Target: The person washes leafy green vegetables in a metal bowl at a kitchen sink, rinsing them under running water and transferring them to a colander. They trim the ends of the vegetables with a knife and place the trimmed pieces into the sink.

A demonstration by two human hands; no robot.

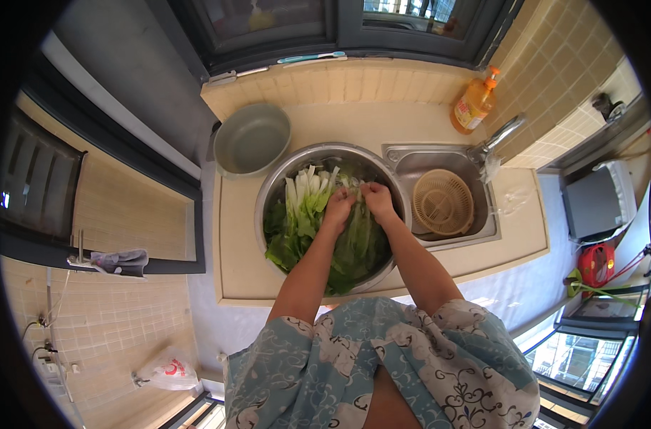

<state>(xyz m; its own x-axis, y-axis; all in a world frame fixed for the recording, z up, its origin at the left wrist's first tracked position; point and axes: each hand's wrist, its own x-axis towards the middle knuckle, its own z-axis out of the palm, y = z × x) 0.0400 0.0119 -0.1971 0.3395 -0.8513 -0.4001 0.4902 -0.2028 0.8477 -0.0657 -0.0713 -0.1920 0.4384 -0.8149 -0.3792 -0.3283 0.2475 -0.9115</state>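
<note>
A wide stainless steel basin (265,185) stands on the counter before me, filled with water and leafy greens. One bunch of the greens (304,201) lies at the basin's left side, its white stalks pointing towards the window. My left hand (340,206) and my right hand (378,201) are close together in the right half of the basin. Between them, both pinch the pale stalk ends of other greens (357,230), whose leaves trail under the water towards me. My fingers partly hide the stalks.
A grey-green plastic tub (253,140) stands at the back left. Right of the basin is a steel sink (483,228) with a beige plastic colander (443,201) inside, below a faucet (505,134). An orange pump bottle (473,104) stands by the wall. A toothbrush (312,57) lies on the windowsill.
</note>
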